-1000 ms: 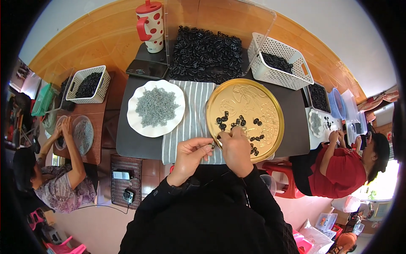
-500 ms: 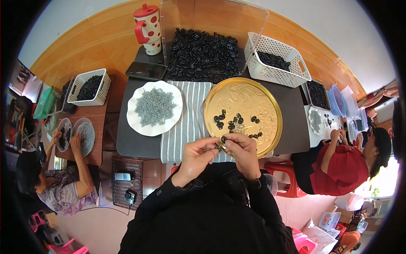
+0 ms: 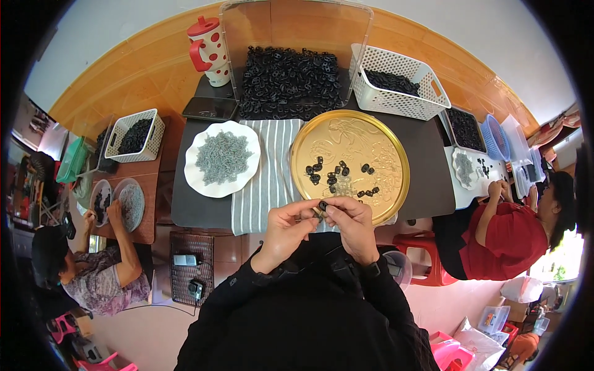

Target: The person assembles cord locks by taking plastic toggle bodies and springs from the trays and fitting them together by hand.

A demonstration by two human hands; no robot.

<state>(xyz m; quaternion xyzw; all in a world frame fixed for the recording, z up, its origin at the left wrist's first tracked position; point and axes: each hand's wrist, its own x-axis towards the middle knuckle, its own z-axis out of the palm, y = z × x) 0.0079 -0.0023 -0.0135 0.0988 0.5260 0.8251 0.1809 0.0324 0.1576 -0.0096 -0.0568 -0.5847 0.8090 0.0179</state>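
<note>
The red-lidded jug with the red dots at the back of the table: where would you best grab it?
By the red handle on the polka-dot jug. The jug stands upright and the loop juts toward the person's left, so fingers would likely close round it best coming from that side.

You wear a plain black long-sleeved top whose cuffs end at the wrists just behind your bare left hand (image 3: 289,227) and bare right hand (image 3: 354,224), with a dark wristband below the right-hand fingers.
</note>
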